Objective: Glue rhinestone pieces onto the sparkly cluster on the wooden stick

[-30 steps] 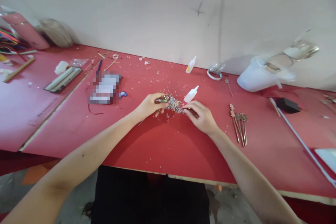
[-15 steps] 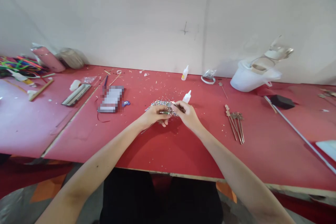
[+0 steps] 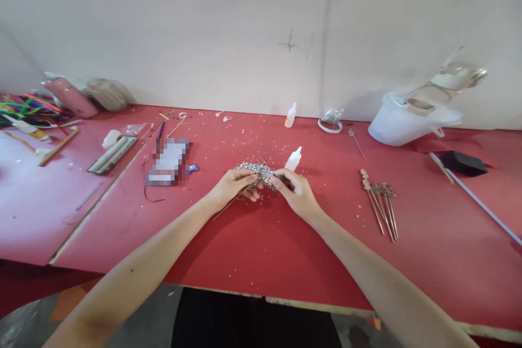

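Observation:
My left hand is closed around a thin metal hairpin stick, whose shaft slants down to the left past my palm. My right hand is closed with thumb and forefinger pinched beside the decorated end; what they hold is too small to make out. Behind and between my hands lies a heap of glittering multicoloured rhinestones, partly hidden by my fingers. A white glue bottle stands tilted just behind my right hand.
On the red table, several hairpins with flower ends lie to the right. A second glue bottle, a white bucket and a black block are farther back. At left are a phone and a pink bottle.
The view has tilted down and shifted slightly. My right fingertips are still at the left hand's piece, and more of the stick's shaft shows below my left hand.

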`<control>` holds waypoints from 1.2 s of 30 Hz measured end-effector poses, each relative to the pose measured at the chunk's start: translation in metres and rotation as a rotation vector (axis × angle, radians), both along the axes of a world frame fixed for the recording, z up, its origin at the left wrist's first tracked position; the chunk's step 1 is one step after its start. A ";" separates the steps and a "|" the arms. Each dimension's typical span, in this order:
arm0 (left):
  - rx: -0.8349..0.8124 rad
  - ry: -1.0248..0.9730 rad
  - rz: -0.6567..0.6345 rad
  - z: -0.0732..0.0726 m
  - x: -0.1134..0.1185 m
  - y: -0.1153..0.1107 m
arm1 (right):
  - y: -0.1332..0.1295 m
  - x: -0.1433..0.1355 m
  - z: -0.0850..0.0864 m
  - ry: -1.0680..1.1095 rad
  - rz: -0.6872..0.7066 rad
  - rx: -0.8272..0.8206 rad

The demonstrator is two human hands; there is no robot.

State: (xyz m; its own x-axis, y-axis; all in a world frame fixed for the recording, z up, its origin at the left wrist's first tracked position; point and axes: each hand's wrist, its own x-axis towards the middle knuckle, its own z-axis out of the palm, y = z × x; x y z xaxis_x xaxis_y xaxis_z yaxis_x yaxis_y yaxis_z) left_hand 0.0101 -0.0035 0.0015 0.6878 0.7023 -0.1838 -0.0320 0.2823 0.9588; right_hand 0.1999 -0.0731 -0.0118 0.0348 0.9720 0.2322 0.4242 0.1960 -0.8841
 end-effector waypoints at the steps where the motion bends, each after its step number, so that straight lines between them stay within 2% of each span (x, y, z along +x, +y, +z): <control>1: 0.017 -0.005 -0.008 0.000 -0.001 0.000 | 0.000 0.000 0.000 -0.004 0.010 -0.009; 9: 0.014 -0.001 -0.026 0.000 0.003 -0.006 | -0.001 -0.002 -0.003 0.040 0.057 -0.031; 12: 0.025 -0.015 0.055 -0.002 0.002 -0.004 | -0.001 -0.001 -0.004 0.041 0.033 -0.042; 17: 0.152 0.024 0.228 -0.005 -0.001 0.005 | -0.002 0.000 -0.003 0.047 0.003 -0.053; 25: 0.288 -0.036 0.357 -0.003 -0.002 0.005 | -0.001 0.000 -0.004 0.061 0.006 -0.059; 31: 0.330 -0.002 0.246 0.000 -0.001 0.003 | -0.002 0.000 -0.003 0.061 0.001 -0.053; 36: 0.287 0.080 0.254 -0.001 -0.001 0.003 | -0.003 -0.001 -0.002 0.061 -0.004 -0.055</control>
